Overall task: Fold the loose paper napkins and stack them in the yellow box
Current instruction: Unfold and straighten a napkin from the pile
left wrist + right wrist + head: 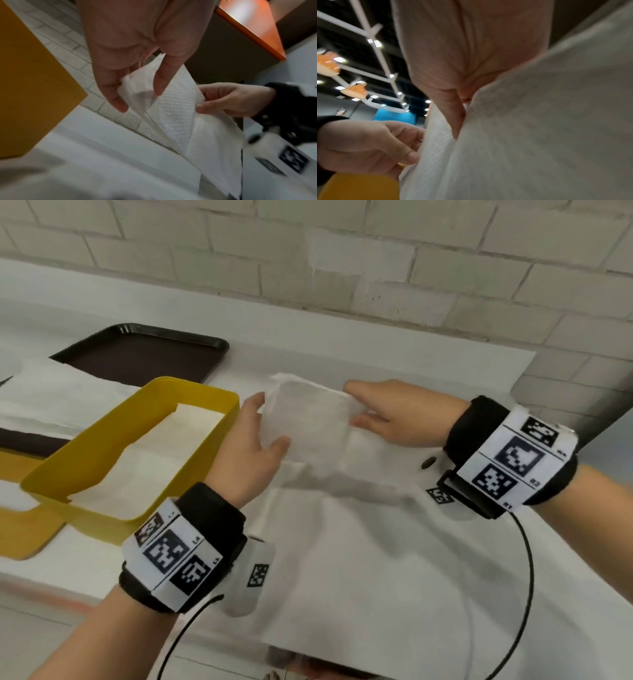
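Observation:
A white paper napkin (308,422) is held up above the counter, part folded over, its lower part trailing down to the surface. My left hand (260,436) pinches its left edge between thumb and fingers; in the left wrist view the napkin (173,108) sits between that thumb and the fingers (118,100). My right hand (383,412) pinches the right edge, and its thumb (455,115) presses into the napkin (522,135). The yellow box (191,392) stands left of my hands with folded white napkins (154,453) lying flat inside.
A dark brown tray (144,354) sits behind the box by the brick wall, with loose white napkins (51,398) on its left part. A yellow board (24,529) lies under the box's near side. White paper covers the counter (376,559).

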`<state>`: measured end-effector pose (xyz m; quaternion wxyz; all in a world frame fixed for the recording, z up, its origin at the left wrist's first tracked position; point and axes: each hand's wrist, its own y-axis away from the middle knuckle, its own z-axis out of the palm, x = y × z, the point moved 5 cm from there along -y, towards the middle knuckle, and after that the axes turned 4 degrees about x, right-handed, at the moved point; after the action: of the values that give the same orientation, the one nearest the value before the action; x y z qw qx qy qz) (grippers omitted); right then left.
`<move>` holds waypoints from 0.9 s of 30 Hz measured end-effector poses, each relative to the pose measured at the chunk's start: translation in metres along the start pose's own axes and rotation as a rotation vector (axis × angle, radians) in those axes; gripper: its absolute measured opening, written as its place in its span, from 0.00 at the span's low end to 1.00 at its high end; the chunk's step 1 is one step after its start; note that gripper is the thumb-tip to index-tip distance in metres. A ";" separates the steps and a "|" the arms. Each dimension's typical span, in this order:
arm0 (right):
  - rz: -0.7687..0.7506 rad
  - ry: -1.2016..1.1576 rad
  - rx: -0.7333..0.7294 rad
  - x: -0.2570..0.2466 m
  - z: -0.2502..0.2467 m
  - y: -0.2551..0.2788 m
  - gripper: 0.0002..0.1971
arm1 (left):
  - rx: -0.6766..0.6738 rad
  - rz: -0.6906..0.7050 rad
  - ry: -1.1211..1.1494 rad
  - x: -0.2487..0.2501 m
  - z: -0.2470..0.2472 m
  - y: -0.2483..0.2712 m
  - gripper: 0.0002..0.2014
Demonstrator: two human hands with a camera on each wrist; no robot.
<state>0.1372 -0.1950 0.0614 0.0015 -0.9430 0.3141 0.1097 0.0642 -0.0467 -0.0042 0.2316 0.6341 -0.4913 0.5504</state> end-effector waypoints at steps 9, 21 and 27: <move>-0.066 0.171 -0.199 -0.025 0.045 -0.008 0.06 | 0.013 -0.240 0.044 -0.035 -0.005 0.042 0.13; -0.048 0.036 -0.189 -0.037 0.070 -0.011 0.10 | 0.078 -0.386 0.265 -0.047 0.003 0.051 0.21; 0.002 0.148 -0.220 -0.033 0.075 -0.010 0.09 | -0.020 -0.391 0.259 -0.047 0.015 0.053 0.24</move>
<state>0.1016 -0.1623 -0.0053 -0.1251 -0.9426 0.3005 0.0737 0.0288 -0.0641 -0.0653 0.4013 0.6389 -0.3306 0.5669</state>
